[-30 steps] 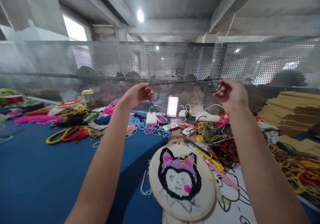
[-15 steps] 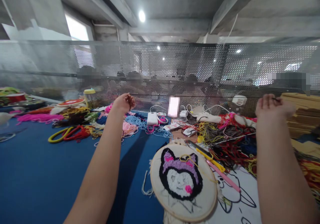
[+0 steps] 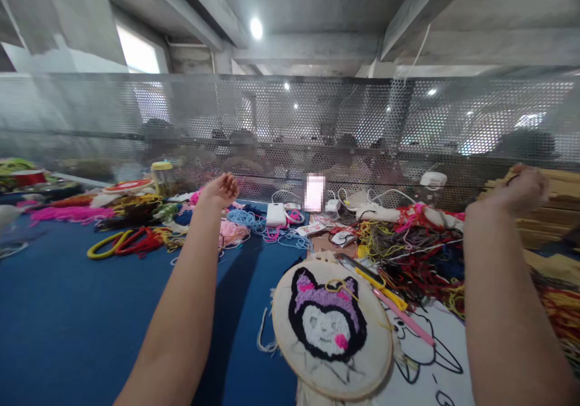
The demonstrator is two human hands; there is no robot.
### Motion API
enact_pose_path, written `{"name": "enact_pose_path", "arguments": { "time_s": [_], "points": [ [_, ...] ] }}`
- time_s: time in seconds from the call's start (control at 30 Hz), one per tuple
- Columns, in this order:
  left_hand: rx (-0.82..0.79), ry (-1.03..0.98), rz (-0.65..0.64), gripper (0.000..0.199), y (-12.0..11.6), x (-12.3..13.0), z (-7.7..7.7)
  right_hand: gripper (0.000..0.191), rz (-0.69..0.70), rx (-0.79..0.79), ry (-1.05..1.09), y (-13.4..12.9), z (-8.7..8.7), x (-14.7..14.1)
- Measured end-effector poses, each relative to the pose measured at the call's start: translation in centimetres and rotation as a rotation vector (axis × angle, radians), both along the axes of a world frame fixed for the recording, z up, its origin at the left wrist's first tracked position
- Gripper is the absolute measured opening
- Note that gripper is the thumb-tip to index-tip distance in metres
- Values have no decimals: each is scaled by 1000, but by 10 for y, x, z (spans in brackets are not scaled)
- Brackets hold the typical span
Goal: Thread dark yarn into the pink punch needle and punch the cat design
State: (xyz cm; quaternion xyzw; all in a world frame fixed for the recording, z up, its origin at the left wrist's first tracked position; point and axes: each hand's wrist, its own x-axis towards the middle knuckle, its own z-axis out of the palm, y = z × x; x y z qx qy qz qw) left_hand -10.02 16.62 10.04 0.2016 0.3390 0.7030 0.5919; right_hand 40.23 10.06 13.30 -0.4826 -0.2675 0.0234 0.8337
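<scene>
My left hand (image 3: 222, 190) is raised above the far side of the table, fingers curled closed. On the right, my right hand (image 3: 525, 187) is held at about the same height, also closed. A thin strand of black yarn (image 3: 512, 180) runs between them, pulled roughly level; a bit of it shows at the right palm. Between my forearms lies a round embroidery hoop (image 3: 387, 367) with a purple, black and white cat-eared character on its cloth. A loose yellow strand lies over the design. Neither hand touches the hoop.
Beside the hoop lie a yellow-and-black cutter (image 3: 383, 288), a pink pen-like tool (image 3: 408, 320) and a line drawing on paper (image 3: 430, 354). Tangled yarn (image 3: 408, 243) is heaped behind. A lit phone (image 3: 315, 192) stands before the perforated metal screen (image 3: 272, 110); cardboard (image 3: 539, 231) is stacked right.
My right hand has moved to the right and turned, its fingers closing more. My left hand has shifted slightly left and down. The hoop stays put.
</scene>
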Motion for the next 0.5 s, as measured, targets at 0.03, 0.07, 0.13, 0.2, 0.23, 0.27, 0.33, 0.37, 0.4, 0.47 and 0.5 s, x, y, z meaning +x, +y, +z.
{"name": "enact_pose_path", "arguments": {
  "time_s": [0.03, 0.07, 0.13, 0.2, 0.23, 0.27, 0.33, 0.37, 0.4, 0.47, 0.5],
  "points": [
    [6, 6, 0, 24, 0, 4, 1, 19, -10, 23, 34, 1, 1, -4],
    [13, 14, -2, 24, 0, 7, 1, 20, -4, 41, 75, 1, 2, -8],
    [31, 37, -11, 22, 0, 14, 4, 21, 80, 41, 122, 2, 5, -16],
    [50, 72, -22, 21, -1, 21, 7, 22, 246, -6, 104, 1, 6, -25],
    [60, 93, -27, 21, -2, 23, 8, 21, 344, -43, 74, 0, 6, -29],
    [68, 120, -33, 20, -3, 26, 10, 19, 443, -88, 33, -1, 5, -35],
    [86, 188, -47, 17, -4, 30, 13, 12, 612, -183, -69, -2, 4, -47],
    [96, 229, -55, 16, -5, 33, 16, 8, 675, -226, -123, -2, 3, -53],
    [107, 274, -63, 14, -5, 36, 18, 4, 719, -265, -180, -1, 2, -60],
    [130, 371, -77, 13, -7, 41, 23, 3, 765, -323, -305, 0, 2, -74],
    [144, 422, -80, 13, -9, 45, 26, 6, 761, -349, -404, 0, 2, -81]
  ]
}}
